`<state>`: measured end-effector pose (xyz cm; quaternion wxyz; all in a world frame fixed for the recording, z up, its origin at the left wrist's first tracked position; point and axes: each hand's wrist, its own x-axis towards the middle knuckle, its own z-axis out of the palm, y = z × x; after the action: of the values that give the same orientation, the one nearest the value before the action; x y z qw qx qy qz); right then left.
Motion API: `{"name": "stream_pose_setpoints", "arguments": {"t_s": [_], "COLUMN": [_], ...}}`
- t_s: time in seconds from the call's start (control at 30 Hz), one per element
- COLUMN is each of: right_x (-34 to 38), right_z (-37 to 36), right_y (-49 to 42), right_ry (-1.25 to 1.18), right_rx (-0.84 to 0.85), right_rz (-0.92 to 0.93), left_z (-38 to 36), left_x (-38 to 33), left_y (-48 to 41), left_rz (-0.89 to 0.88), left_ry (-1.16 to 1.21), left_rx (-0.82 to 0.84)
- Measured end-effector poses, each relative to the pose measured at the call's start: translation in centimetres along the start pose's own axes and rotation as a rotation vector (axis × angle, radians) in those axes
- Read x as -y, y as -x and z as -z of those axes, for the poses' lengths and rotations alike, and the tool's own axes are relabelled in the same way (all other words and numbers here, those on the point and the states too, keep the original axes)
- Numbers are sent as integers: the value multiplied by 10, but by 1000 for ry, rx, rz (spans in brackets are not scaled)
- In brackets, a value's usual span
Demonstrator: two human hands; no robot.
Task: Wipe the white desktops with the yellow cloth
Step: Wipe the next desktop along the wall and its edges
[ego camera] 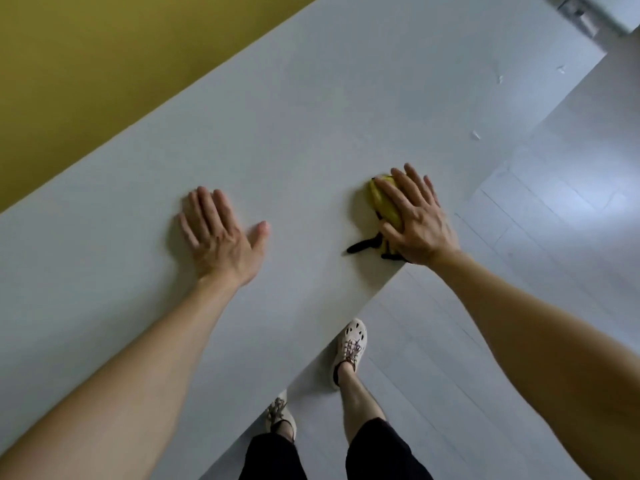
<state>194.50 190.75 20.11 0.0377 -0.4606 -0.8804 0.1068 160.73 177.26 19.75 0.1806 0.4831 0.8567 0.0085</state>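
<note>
Cloth: a crumpled yellow fabric cloth [380, 202] with black edging and a black strap end lies right of the frame's centre, close to the near edge of the desktop.
Right hand: the right hand [417, 221] lies palm-down on top of the cloth with fingers straight and slightly spread, pressing it to the surface; nothing is curled around it. The cloth shows only past the thumb side, and the black strap pokes out toward the lower left of the hand.
Left hand: the left hand [220, 237] rests flat on the bare desktop at centre-left, fingers together and extended, thumb stuck out to the right. It holds nothing and sits well apart from the cloth.
Desktop: a large, smooth white desktop [311, 109] runs diagonally from the lower left to the upper right of the frame.
Specks: a few small white scraps [476, 135] lie on the desktop toward the upper right, well beyond the cloth.
Wall: a flat mustard-yellow surface [86, 64] fills the upper left, along the desktop's far edge.
Floor: pale grey plank flooring [554, 209] takes the right side and bottom centre.
Person: bare forearms reach in from both lower corners; cream perforated shoes [351, 342] and black shorts [381, 452] show at bottom centre, just beside the desktop's near edge.
</note>
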Motion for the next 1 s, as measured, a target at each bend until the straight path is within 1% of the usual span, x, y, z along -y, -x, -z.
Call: {"name": "stream_pose_setpoints", "arguments": {"t_s": [0.07, 0.1, 0.13, 0.17, 0.23, 0.3, 0.33, 0.37, 0.4, 0.43, 0.47, 0.57, 0.63, 0.67, 0.7, 0.73, 0.77, 0.83, 0.87, 0.9, 0.93, 0.97, 1.0], "right_x": [10, 29, 52, 79, 115, 111, 96, 77, 57, 36, 16, -16, 1, 18, 41, 65, 87, 120, 124, 120, 108, 93, 75], "right_z": [-2, -6, -11, -16, -24, -24, -21, -17, -13, -9, -4, 9, 6, 2, -2, -7, -13, -22, -23, -23, -20, -17, -13], "right_y": [-13, -10, -1, 12, 37, 35, 21, 3, -19, -43, -67, -136, -161, -162, -154, -139, -119, -82, -72, -73, -86, -106, -131], "right_ry": [-49, -64, -67, -85, -128, -136, -121, -94, -74, -70, -75, -49, -45, -39, -36, -54, -91, -136, -124, -98, -69, -50, -38], "right_rx": [-58, -82, -90, -62, 63, 191, 226, 240, 234, 204, 149, -22, -97, -120, -133, -130, -97, 56, 143, 202, 235, 247, 225], "right_rz": [-153, -183, -168, -67, 318, 646, 763, 829, 832, 768, 650, 167, -90, -163, -170, -77, 111, 576, 780, 940, 1046, 1068, 1010], "left_z": [9, 19, 27, 33, 40, 42, 43, 43, 42, 42, 42, 41, 42, 43, 43, 43, 43, 43, 43, 43, 42, 41, 39], "left_x": [5, 6, 7, 5, -1, -4, -2, 0, 2, 2, 1, 1, 2, 1, 0, 0, 0, -1, -2, -2, -2, -1, 0], "left_y": [-13, -15, -15, -15, -16, -12, -11, -11, -12, -12, -12, -12, -11, -11, -10, -9, -9, -10, -10, -10, -10, -10, -9], "left_rz": [40, 43, 41, 45, 76, 94, 95, 90, 90, 93, 102, 101, 112, 112, 108, 103, 104, 108, 108, 106, 106, 107, 108], "left_ry": [-17, -31, -71, -123, -159, -129, -115, -110, -117, -122, -123, -147, -132, -131, -142, -159, -169, -165, -164, -162, -162, -166, -174], "left_rx": [319, 448, 524, 570, 617, 602, 598, 600, 607, 621, 633, 641, 647, 649, 651, 653, 653, 642, 636, 636, 636, 631, 627]}}
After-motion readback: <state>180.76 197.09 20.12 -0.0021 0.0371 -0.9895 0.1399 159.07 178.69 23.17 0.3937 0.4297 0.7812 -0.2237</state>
